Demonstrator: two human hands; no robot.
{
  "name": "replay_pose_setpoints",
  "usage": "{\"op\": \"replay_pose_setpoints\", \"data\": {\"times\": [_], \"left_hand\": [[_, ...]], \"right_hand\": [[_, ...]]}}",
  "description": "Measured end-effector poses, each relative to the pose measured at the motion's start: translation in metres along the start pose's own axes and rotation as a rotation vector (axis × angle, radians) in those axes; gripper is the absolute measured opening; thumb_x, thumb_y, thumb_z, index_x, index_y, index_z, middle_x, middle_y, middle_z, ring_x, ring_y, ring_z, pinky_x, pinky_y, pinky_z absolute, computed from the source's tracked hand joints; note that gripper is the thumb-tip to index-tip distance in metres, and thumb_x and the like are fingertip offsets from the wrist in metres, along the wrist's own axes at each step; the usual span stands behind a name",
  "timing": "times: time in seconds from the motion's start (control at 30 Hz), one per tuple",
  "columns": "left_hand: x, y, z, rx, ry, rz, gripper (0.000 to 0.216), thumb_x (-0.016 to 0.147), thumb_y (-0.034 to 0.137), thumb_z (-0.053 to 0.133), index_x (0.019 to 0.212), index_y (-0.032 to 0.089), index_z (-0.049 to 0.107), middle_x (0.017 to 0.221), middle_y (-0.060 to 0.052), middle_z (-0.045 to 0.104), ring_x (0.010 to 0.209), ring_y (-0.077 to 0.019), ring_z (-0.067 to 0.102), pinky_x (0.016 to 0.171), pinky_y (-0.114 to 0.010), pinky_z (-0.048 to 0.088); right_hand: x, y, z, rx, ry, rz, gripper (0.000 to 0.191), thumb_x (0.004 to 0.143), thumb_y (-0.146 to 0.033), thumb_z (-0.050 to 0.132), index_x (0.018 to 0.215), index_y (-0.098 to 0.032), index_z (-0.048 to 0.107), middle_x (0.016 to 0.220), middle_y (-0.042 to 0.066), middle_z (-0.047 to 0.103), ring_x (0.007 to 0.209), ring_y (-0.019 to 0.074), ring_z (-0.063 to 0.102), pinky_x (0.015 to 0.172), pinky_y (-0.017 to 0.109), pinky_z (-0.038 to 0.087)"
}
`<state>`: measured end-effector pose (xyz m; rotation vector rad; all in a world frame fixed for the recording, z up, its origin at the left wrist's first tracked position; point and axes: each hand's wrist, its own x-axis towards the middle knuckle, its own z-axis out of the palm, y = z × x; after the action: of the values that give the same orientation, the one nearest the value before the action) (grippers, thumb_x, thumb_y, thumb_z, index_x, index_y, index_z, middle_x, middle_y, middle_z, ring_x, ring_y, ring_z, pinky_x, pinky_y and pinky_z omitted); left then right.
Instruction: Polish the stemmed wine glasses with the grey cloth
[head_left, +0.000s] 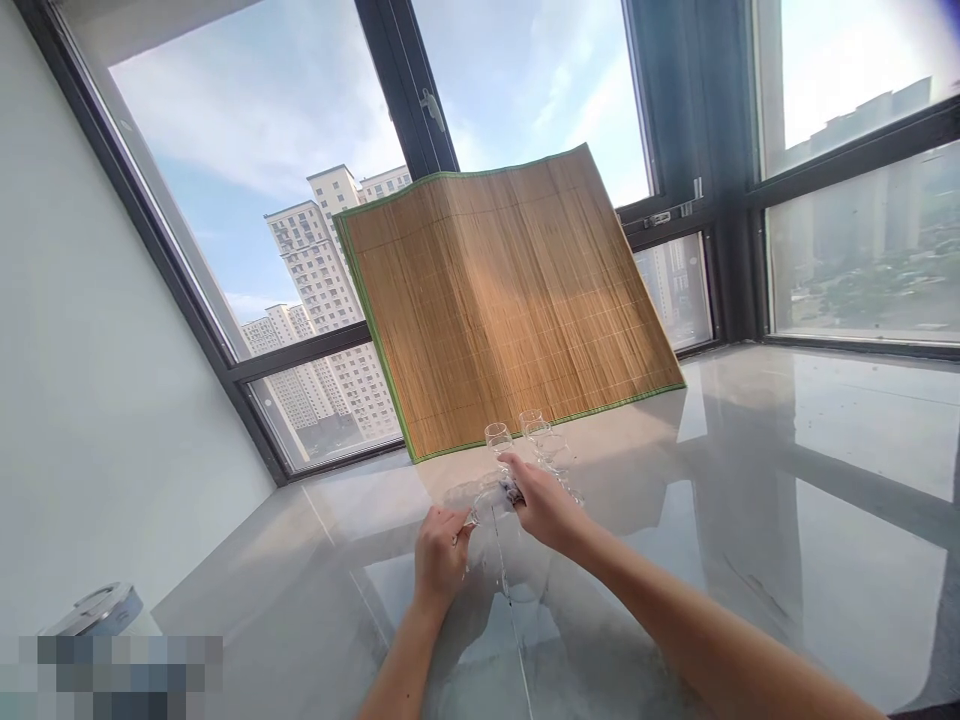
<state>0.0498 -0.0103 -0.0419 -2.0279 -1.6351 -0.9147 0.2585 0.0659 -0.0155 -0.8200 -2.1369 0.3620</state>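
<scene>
Low over the glossy sill, my left hand [442, 555] is closed, thumb and fingers pinching the edge of a clear glass [491, 503]. The glass is see-through, so its outline is hard to follow against the shiny surface. My right hand [546, 505] is closed around a small crumpled whitish cloth [512, 489], which is at the glass's right side. Just beyond my hands stand a clear drinking glass [498, 437] and a second clear glass [532, 424]. Another clear glass [555, 452] shows beside them, partly behind my right hand.
A bamboo mat [510, 300] with green edging leans against the dark-framed windows behind the glasses. The grey sill [750, 480] is glossy and reflects light. At lower left stands a white container [109, 610] with a lid, partly blurred out. A pale wall [112, 350] rises on the left.
</scene>
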Motion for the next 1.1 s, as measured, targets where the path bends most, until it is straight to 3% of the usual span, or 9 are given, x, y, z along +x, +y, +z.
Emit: {"op": "replay_pose_setpoints", "data": {"times": [0.17,0.37,0.6,0.9,1.1], "left_hand": [[0.000,-0.014,-0.001,-0.012,0.093,-0.112,0.023,0.093,0.026,0.051,0.097,0.020,0.073,0.074,-0.004,0.065,0.077,-0.0186,0.054,0.068,-0.027,0.041],[0.000,-0.010,-0.004,0.084,0.026,0.014,0.026,0.093,0.022,0.048,0.105,0.021,0.072,0.076,-0.005,0.065,0.081,-0.0206,0.052,0.074,-0.031,0.042],[0.000,-0.002,-0.004,0.154,0.022,0.002,0.026,0.091,0.019,0.050,0.106,0.023,0.072,0.076,-0.004,0.064,0.082,-0.0212,0.051,0.073,-0.032,0.041],[-0.001,-0.001,-0.010,0.112,0.002,0.131,0.027,0.091,0.015,0.048,0.102,0.023,0.071,0.070,-0.004,0.060,0.077,-0.0198,0.050,0.068,-0.030,0.039],[-0.002,0.007,-0.015,0.160,0.151,0.125,0.029,0.094,0.016,0.047,0.106,0.023,0.072,0.075,-0.007,0.062,0.081,-0.0218,0.051,0.075,-0.034,0.040]], "right_hand": [[0.002,0.000,-0.006,-0.085,0.074,0.038,0.070,0.071,0.005,0.044,0.137,-0.018,0.039,0.096,0.008,0.057,0.081,0.0190,0.053,0.070,0.026,0.039],[0.000,-0.002,-0.005,-0.158,0.036,0.031,0.068,0.072,0.004,0.044,0.136,-0.017,0.040,0.091,0.007,0.056,0.079,0.0191,0.053,0.068,0.026,0.037],[-0.003,0.002,0.005,0.003,-0.062,-0.066,0.070,0.070,0.000,0.049,0.137,-0.020,0.037,0.098,0.007,0.061,0.085,0.0189,0.055,0.073,0.027,0.039],[-0.003,0.004,0.010,0.281,-0.079,0.006,0.069,0.066,-0.001,0.050,0.130,-0.022,0.040,0.067,-0.006,0.052,0.063,0.0125,0.048,0.059,0.021,0.031],[-0.001,0.004,0.003,0.257,-0.069,-0.031,0.067,0.064,0.002,0.049,0.127,-0.022,0.047,0.067,-0.006,0.052,0.066,0.0126,0.047,0.061,0.022,0.031]]}}
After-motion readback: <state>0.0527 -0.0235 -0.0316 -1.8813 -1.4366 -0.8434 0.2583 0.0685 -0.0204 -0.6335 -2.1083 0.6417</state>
